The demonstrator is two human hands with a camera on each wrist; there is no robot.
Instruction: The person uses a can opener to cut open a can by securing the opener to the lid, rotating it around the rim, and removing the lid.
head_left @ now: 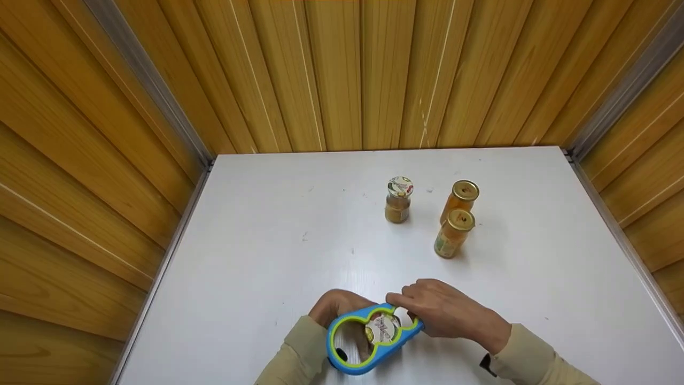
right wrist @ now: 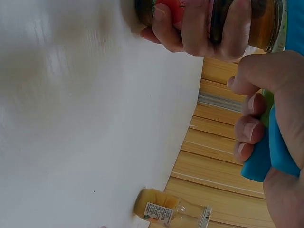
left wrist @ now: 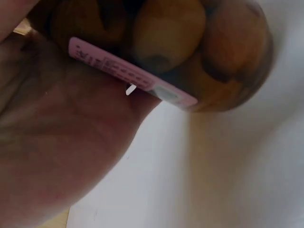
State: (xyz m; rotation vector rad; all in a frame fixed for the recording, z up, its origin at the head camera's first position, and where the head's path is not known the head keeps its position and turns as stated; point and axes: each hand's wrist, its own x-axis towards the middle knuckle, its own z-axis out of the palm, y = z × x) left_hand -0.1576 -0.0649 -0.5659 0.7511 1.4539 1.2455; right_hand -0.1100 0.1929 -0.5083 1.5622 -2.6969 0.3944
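Observation:
My left hand [head_left: 342,305] grips a glass jar [left wrist: 171,33] of brownish round pieces with a pink label, above the white table. In the right wrist view the fingers [right wrist: 197,28] of that hand curl round the jar's side. A blue jar opener [head_left: 357,369] with a lime-green inner edge sits over the jar, its middle opening around the patterned lid [head_left: 382,329]. My right hand [head_left: 443,310] holds the opener's narrow end, its fingertips [right wrist: 249,128] curled about the blue handle. The jar's body is hidden under the opener in the head view.
A small jar with a patterned lid [head_left: 398,200] stands further back on the white table [head_left: 256,224]. Right of it are two gold-lidded jars, one behind [head_left: 464,195] the nearer jar [head_left: 453,235]. Wood-look panels [head_left: 331,75] enclose the back and sides.

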